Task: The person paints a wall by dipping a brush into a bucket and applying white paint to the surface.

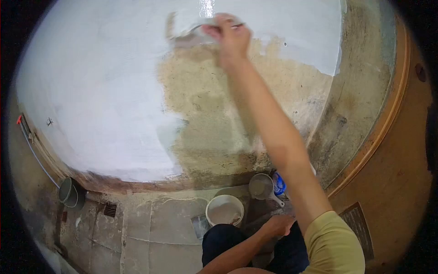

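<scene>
Up on the wall, my right hand [230,36] is closed around a flat-bladed spreader [205,22]. Motion blurs the hand and the tool, and the grip hides most of the handle. Glossy white coating [109,91] covers the wall to the left and above. Below the hand a bare, stained beige patch [205,100] still shows the old surface. My left hand [279,225] rests low by my knees with its fingers curled in; what it may hold is hidden. A bucket [225,211] of greyish-white paste stands on the floor just in front of my knees.
A long-handled dipper [262,186] and a blue-and-white container [279,183] stand against the wall's foot. Beside the paste bucket lies a flat grey plate [200,225]. At left are a dark bucket [71,193] and a floor drain [110,209]. A brown door [392,182] borders the right.
</scene>
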`<state>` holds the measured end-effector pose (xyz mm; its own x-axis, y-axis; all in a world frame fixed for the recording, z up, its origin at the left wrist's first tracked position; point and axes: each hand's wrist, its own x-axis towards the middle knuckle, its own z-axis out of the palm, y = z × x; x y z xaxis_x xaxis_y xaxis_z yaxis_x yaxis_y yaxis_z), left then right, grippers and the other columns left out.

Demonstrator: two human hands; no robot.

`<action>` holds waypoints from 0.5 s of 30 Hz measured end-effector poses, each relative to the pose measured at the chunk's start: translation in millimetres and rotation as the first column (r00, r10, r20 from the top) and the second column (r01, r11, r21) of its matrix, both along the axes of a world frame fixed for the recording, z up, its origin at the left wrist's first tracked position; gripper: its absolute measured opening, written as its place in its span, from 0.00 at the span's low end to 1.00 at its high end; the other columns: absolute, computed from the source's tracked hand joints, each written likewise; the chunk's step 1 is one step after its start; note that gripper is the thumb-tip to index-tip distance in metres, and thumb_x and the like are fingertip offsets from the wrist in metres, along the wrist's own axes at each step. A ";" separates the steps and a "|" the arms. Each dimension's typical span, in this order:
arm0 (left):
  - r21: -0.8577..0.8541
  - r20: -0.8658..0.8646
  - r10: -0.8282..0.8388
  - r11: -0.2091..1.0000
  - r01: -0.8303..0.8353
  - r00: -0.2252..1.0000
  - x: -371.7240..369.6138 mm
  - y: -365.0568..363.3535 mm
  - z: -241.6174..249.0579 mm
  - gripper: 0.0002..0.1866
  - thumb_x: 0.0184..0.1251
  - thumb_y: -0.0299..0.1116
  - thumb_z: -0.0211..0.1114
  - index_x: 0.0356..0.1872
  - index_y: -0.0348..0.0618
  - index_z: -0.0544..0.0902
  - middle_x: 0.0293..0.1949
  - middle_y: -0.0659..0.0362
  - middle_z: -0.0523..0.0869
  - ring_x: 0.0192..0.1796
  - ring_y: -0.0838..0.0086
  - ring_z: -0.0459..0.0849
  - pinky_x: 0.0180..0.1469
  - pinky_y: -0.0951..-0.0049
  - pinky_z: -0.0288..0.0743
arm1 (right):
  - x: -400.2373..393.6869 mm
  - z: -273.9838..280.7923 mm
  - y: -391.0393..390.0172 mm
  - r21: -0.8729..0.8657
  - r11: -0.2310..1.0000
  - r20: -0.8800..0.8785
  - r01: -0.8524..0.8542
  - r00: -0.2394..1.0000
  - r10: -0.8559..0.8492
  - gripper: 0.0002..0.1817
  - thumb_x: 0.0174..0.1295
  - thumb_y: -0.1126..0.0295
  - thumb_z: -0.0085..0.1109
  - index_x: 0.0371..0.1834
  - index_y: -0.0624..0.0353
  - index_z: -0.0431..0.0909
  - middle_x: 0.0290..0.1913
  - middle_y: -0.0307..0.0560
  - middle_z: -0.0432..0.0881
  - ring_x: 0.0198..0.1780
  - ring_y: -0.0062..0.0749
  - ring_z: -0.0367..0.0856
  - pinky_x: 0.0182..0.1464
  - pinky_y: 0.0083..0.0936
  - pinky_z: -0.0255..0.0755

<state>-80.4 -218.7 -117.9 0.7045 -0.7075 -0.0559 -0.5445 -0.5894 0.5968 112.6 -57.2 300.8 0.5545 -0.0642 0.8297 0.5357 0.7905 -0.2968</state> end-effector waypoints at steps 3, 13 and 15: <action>-0.214 0.169 0.011 0.977 0.026 0.986 9.5 -6.5 -73.7 0.13 0.49 0.33 0.66 0.38 0.43 0.82 0.37 0.51 0.85 0.44 0.55 0.83 0.42 0.57 0.77 | -12.3 -17.3 50.5 -0.053 0.991 -0.057 -0.127 0.991 0.124 0.10 0.62 0.74 0.57 0.41 0.73 0.74 0.36 0.54 0.79 0.35 0.41 0.85 0.38 0.28 0.83; -0.840 -0.168 -0.204 0.542 -0.031 0.964 8.9 23.6 -81.0 0.22 0.74 0.39 0.51 0.65 0.44 0.67 0.64 0.54 0.72 0.64 0.61 0.71 0.62 0.60 0.67 | -0.6 7.0 78.4 -0.011 0.990 -0.055 -0.140 0.989 0.139 0.11 0.62 0.73 0.56 0.41 0.73 0.73 0.36 0.54 0.78 0.35 0.41 0.85 0.38 0.28 0.84; -0.785 -0.182 -0.190 0.619 -0.027 0.965 11.8 23.9 -78.9 0.22 0.73 0.38 0.51 0.64 0.43 0.68 0.63 0.53 0.73 0.63 0.61 0.71 0.62 0.60 0.68 | 4.0 23.6 75.0 0.021 0.989 0.022 -0.147 0.989 0.146 0.11 0.62 0.74 0.57 0.41 0.73 0.73 0.36 0.54 0.78 0.35 0.42 0.85 0.37 0.29 0.84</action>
